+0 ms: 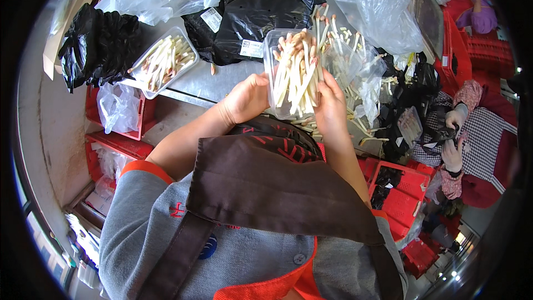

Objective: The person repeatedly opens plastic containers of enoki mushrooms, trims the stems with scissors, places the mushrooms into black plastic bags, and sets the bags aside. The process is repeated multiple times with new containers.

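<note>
Between my two hands I hold a clear plastic tray (272, 50) heaped with pale, pink-tipped shoots (296, 75). My left hand (247, 99) grips its left side and my right hand (331, 99) its right side. Another clear tray (192, 56) with similar shoots stands at the left on the metal table (233, 76). Behind the held tray lies a black plastic bag (266, 12) with white printed labels. Loose shoots (329, 29) lie to the right, some under a clear bag.
A crumpled black bag (100, 46) lies at the far left. Large clear plastic bags (370, 4) cover the back. Red crates (399, 200) stand below on both sides. At the right, a co-worker's gloved hands (453, 154) are near a filled tray (409, 127) and black bags.
</note>
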Demonstrator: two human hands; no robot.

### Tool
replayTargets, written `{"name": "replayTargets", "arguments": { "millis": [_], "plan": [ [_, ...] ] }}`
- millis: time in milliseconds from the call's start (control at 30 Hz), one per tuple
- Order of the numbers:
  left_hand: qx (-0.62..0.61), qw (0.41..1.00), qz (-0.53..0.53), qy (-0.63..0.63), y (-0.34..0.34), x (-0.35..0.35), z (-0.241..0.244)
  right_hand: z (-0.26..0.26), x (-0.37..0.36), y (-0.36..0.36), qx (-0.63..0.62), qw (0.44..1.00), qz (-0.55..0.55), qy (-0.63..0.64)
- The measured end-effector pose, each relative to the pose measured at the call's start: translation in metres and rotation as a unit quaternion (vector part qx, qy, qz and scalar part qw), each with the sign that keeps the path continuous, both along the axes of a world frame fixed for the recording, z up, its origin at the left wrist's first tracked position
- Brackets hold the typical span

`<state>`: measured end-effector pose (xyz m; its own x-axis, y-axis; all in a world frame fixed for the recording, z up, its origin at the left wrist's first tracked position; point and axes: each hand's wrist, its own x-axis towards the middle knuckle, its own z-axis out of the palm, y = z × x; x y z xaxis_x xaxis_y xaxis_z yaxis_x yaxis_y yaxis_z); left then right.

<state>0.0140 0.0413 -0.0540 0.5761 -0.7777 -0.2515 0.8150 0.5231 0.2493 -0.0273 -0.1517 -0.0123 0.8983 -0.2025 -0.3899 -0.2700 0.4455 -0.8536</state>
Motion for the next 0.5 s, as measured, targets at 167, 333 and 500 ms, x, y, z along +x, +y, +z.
{"name": "replayTargets", "arguments": {
  "millis": [167, 333, 500],
  "plan": [
    [0.261, 0.952, -0.104, -0.121, 0.024, -0.008, -0.015, -0.052, 0.016, -0.019, -0.142, 0.988, 0.038, 0.049],
    [0.456, 0.822, -0.127, -0.318, 0.043, -0.005, -0.031, -0.082, 0.019, -0.023, -0.358, 0.930, 0.087, 0.015],
    [0.568, 0.625, 0.095, -0.527, 0.028, -0.002, -0.004, -0.079, 0.015, -0.017, -0.451, 0.890, 0.056, -0.029]
  ]
}}
